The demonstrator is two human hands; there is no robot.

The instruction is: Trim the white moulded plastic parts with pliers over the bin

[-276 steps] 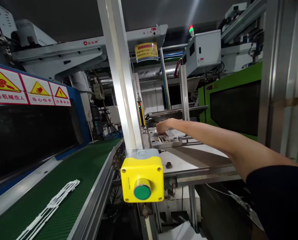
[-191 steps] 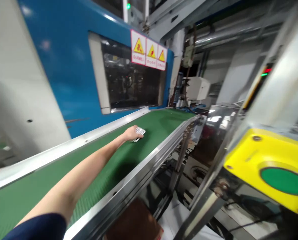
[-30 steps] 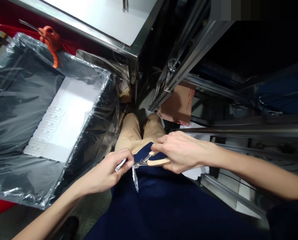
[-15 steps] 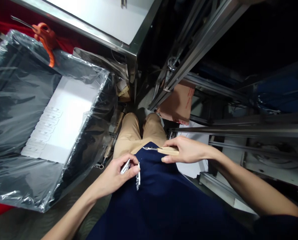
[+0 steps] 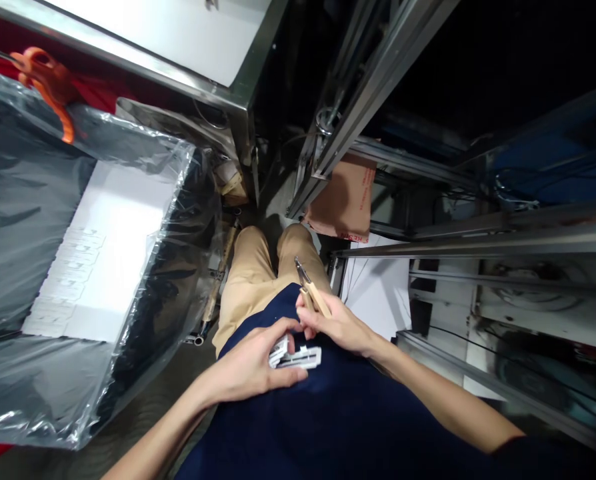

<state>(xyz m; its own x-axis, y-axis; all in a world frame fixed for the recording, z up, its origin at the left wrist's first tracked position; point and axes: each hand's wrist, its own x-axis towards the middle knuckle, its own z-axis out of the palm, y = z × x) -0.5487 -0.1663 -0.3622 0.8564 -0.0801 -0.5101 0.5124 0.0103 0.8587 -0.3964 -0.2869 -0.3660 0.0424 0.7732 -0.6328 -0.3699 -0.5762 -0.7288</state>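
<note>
Steel-edged table (image 5: 188, 30), plastic-lined crate (image 5: 151, 273) near knees (image 5: 251, 248) | left hand (image 5: 248, 363): grip around white parts (image 5: 304, 359) | right hand (image 5: 339, 325): grip around pliers (image 5: 317, 299)

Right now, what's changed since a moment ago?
The right hand has moved in beside the left hand, its pliers swinging from pointing left to pointing forward. The left hand's white parts have turned rightward. Both hands keep their holds; the orange tool stays by the lined bin.

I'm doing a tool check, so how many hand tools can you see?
2: the nippers in your right hand, and the orange air blow gun at the plastic-lined bin. Others may be hidden.
</note>
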